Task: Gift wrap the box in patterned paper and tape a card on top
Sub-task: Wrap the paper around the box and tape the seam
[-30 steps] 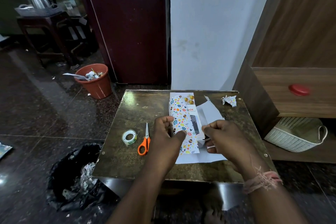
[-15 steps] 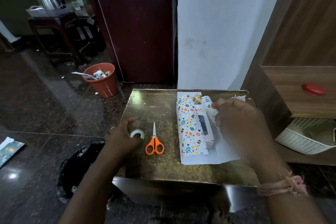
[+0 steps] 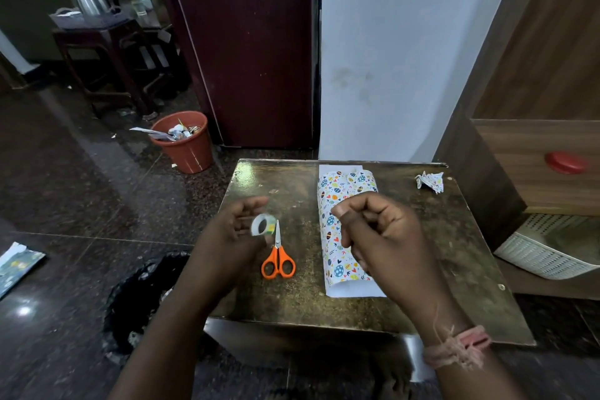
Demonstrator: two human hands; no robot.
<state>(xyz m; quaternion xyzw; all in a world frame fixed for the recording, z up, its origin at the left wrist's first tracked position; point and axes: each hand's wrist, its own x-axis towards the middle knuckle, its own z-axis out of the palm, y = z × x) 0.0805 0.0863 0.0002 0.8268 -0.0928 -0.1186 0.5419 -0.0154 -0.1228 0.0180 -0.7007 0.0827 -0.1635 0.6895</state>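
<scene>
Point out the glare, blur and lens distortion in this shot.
Head view: glare shines on the far left corner of the glossy brown metal table and as a spot on the dark polished floor; the wide lens bows the white wall edges; the left hand holding the clear tape roll looks slightly motion-blurred.

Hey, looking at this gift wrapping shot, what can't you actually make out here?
Head view only:
- The box: fully covered by the patterned paper, so it cannot be seen.
- Right side of the wrapped parcel: hidden behind the right hand.
- Whether the right hand pinches a tape end: too small to tell.
- Tape roll in the left hand: blurred, its loose end not visible.
- A card: none identifiable.
- Orange bin contents: too small to identify.
</scene>
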